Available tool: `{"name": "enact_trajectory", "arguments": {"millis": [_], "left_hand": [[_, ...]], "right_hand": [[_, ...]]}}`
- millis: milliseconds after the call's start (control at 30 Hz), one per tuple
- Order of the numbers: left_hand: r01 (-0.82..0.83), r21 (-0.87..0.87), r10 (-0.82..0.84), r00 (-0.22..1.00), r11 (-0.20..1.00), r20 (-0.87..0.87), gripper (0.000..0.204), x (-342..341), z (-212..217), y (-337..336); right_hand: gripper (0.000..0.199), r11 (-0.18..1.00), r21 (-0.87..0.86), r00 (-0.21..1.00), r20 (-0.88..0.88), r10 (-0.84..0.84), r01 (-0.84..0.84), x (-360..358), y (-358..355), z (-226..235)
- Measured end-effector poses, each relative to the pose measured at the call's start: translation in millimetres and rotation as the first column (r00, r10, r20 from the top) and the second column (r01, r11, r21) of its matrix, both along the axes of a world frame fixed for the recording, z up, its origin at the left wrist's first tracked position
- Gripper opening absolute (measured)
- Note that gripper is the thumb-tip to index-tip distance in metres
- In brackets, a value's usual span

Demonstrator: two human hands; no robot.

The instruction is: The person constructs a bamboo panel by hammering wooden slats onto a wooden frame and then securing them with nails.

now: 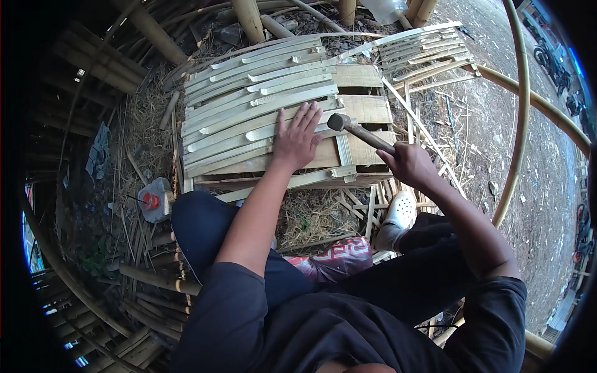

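Nearest the camera I saw dark sleeves and dark trousers filling the lower edge, the person's body cut off there. A white shoe (pixel 398 214) showed beside the right knee, and a red patterned cloth (pixel 339 258) lay between the legs, partly hidden by them.

The right hand (pixel 407 163) was closed around the wooden handle of a hammer (pixel 357 130) — its grip tight on the lower end, the dark head hovering just above the slats. I could not tell whether the head touched the wood.

The left hand (pixel 297 140) lay flat, fingers spread, pressing on the bamboo slats (pixel 249 105) — an open grip that held nothing. The slats lay side by side across a wooden pallet (pixel 367 112), which served as the surface; its far right planks stayed bare.

To the left, on straw, sat a grey container with a red cap (pixel 154 200), its shape hard to make out. Farther off, a second bundle of slats (pixel 426 53) rested on the ground, and thick bamboo poles (pixel 249 18) ran out of view at the top edge.
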State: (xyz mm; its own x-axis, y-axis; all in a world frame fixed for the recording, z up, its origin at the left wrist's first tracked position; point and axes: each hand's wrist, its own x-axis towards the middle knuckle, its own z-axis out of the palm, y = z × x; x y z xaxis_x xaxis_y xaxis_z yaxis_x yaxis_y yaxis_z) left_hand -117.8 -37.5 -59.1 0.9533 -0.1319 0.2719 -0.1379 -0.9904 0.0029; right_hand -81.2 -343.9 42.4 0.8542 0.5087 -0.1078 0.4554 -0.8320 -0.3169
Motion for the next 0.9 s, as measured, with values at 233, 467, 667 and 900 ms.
{"name": "enact_trajectory", "arguments": {"millis": [233,467,667,900], "left_hand": [[0.033,-0.025,-0.033,0.999,0.999,0.013,0.054,0,5,0],[0.009,-0.043,-0.009,1.000,0.999,0.003,0.054,-1,4,1],[-0.006,0.006,0.006,1.000,1.000,-0.010,0.061,3,5,-1],[0.015,-0.073,-0.014,1.000,0.997,0.016,0.057,0,6,-3]], "right_hand": [[0.056,1.000,-0.003,1.000,0.001,0.010,-0.010,-5,7,13],[0.056,0.997,0.076,1.000,0.017,0.012,-0.013,-5,17,24],[0.058,0.995,-0.100,1.000,0.013,0.026,-0.025,4,5,4],[0.056,0.998,-0.047,0.999,0.002,0.036,-0.036,1,7,6]]}}
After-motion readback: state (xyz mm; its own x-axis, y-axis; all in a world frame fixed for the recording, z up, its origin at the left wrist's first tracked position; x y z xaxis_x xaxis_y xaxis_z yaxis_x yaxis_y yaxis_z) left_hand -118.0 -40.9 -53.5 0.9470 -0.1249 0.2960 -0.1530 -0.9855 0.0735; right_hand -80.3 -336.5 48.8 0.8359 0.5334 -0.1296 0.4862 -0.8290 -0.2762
